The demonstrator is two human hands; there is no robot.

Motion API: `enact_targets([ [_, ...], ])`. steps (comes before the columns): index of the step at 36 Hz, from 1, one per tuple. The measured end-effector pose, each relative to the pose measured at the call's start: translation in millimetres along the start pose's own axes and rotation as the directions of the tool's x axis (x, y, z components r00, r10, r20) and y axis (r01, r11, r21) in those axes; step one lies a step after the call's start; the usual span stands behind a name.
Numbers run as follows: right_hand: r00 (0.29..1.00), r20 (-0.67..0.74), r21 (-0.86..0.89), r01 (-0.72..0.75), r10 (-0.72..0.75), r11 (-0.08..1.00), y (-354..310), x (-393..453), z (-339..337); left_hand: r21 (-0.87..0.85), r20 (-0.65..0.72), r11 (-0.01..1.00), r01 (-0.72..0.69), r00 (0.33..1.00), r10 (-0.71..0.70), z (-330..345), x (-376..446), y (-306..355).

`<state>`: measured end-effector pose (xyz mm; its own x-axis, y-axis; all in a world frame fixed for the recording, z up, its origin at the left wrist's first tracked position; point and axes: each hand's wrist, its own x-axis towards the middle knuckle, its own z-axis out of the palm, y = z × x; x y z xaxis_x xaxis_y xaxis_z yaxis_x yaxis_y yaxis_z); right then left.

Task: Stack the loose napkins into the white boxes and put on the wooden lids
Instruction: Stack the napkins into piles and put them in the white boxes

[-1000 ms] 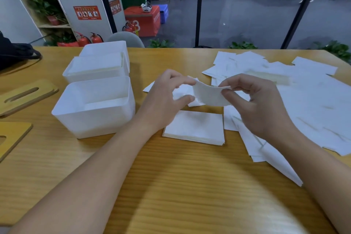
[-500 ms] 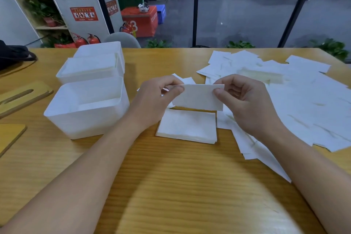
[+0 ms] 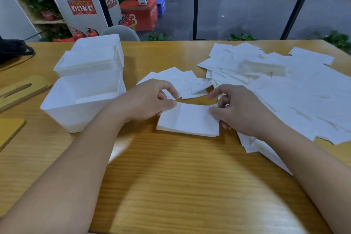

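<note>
Napkin in hand (image 3: 188, 114): lowered since a second ago, from held up between both hands to laid flat on the small stack (image 3: 187, 131) on the bench (image 3: 171, 186).
Left hand (image 3: 150, 100): at the napkin's left edge, fingers narrow, thumb and forefinger pinching the paper.
Right hand (image 3: 237, 108): at the right edge, fingers curled close; thumb on the paper, looks like a pinch, though blur hides the exact contact.
Stack: squared pile in front of the person, just right of the near white box (image 3: 81, 104); one napkin taller, top sheet roughly aligned with those beneath.
Loose napkins (image 3: 284, 85): wide spread across the right of the bench, a smaller fan just beyond the hands; most of the sorting not yet done.
Near white box: open, seemingly empty or nearly so; contents hard to tell.
Far white boxes (image 3: 95, 57): behind the near one, apparently nested or stacked, no lids on.
Wooden lids (image 3: 20, 91): lying at the left edge of the bench, apart from the boxes.
Meaning for the task: gathering stage, early; likely next, another sheet from the spread, then the whole pile into the near box.
</note>
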<state>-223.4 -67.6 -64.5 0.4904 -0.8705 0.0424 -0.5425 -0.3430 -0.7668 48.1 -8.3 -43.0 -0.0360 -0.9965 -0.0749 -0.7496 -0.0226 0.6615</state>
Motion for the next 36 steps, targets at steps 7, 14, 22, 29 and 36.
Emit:
enact_targets([
  [7,0.998,-0.057,-0.094,0.036,-0.042,0.995,5.6,4.6,8.6,0.114,-0.038,0.993,-0.003,0.999,0.007,6.2,5.9,-7.8],
  [14,0.985,-0.133,-0.192,0.086,-0.113,0.978,11.2,5.2,8.7,0.228,-0.215,0.973,0.03,0.976,0.02,5.6,9.0,-5.9],
  [22,0.941,-0.059,-0.589,0.236,-0.332,0.773,9.8,18.5,17.5,0.248,-0.257,0.962,-0.114,0.95,0.179,21.1,18.7,-14.6],
  [29,0.959,-0.017,-0.691,0.193,-0.283,0.696,13.0,32.8,25.1,0.248,-0.238,0.964,-0.099,0.958,0.159,24.3,17.3,-11.5],
  [36,0.908,-0.025,-0.393,0.375,-0.418,0.839,4.5,21.9,16.5,0.187,-0.306,0.97,-0.153,0.93,0.205,31.6,17.6,-3.9],
])
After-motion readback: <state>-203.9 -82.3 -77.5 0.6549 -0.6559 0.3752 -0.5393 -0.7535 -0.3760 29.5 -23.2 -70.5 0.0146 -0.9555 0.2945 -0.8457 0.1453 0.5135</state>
